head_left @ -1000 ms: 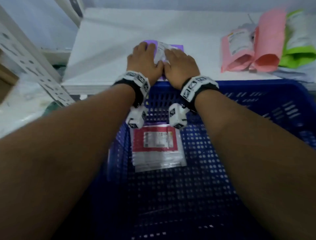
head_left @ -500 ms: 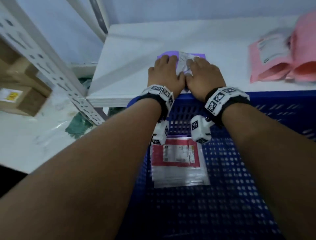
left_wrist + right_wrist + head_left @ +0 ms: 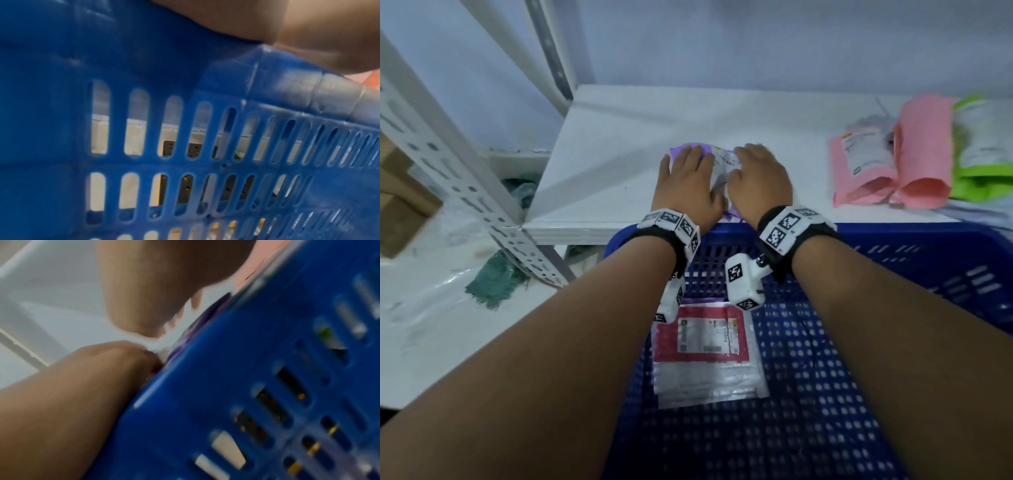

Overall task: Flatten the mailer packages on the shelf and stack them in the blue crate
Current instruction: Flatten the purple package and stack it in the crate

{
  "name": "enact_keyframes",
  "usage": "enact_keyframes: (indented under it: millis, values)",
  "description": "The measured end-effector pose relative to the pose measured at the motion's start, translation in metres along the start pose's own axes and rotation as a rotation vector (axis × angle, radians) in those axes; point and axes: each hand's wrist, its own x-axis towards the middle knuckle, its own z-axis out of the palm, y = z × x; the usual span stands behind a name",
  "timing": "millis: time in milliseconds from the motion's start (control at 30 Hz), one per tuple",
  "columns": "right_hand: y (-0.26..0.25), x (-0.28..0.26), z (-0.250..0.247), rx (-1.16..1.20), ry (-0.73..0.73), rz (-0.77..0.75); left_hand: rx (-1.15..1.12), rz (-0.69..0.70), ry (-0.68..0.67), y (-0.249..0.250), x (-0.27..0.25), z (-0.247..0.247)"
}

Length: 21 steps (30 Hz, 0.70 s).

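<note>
Pressing down side by side at the frame's upper centre, the left hand and right hand are lying flat, fingers released, on a crumpled purple plastic mailer package on the white shelf board. Below, the blue perforated plastic crate is holding a flat red-and-clear mailer.

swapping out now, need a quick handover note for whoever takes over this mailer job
Left hand and right hand: both flat, pressing the purple mailer on the white shelf at its front edge, just beyond the blue crate.
Done: a red-and-clear mailer lies flat in the crate, with a purple edge showing beneath it.
Left: finish flattening the purple mailer and stack it in the crate; then the two pink mailers and the green mailer at the shelf's right end.
</note>
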Motion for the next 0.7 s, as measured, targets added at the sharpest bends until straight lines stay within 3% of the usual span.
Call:
enact_keyframes:
  millis: [67,133,333,433,500,567,633,700]
  values:
    - [-0.008,0.003,0.013,0.081,-0.143,-0.09,-0.023,0.013,-0.056,0.001,0.002,-0.001]
    - [-0.008,0.006,0.023,0.059,-0.223,-0.08,-0.03,0.011,-0.111,0.0,0.004,-0.001]
    - [-0.003,0.004,0.018,-0.116,-0.251,0.242,-0.044,-0.056,-0.083,0.001,0.004,0.004]
    - [-0.004,0.003,0.015,-0.212,-0.272,0.329,-0.031,-0.062,-0.099,-0.002,0.004,0.005]
    - [-0.002,0.005,0.012,-0.305,-0.226,0.299,-0.034,-0.053,-0.109,-0.002,0.004,0.005]
    - [0.003,0.009,0.013,-0.286,-0.155,0.168,-0.055,-0.052,-0.123,-0.002,0.004,0.006]
    - [0.006,0.014,0.017,-0.15,-0.182,0.014,-0.08,-0.057,-0.124,-0.002,0.004,0.008]
    - [0.007,0.016,0.022,-0.077,-0.246,-0.028,-0.1,-0.056,-0.121,-0.003,0.004,0.008]
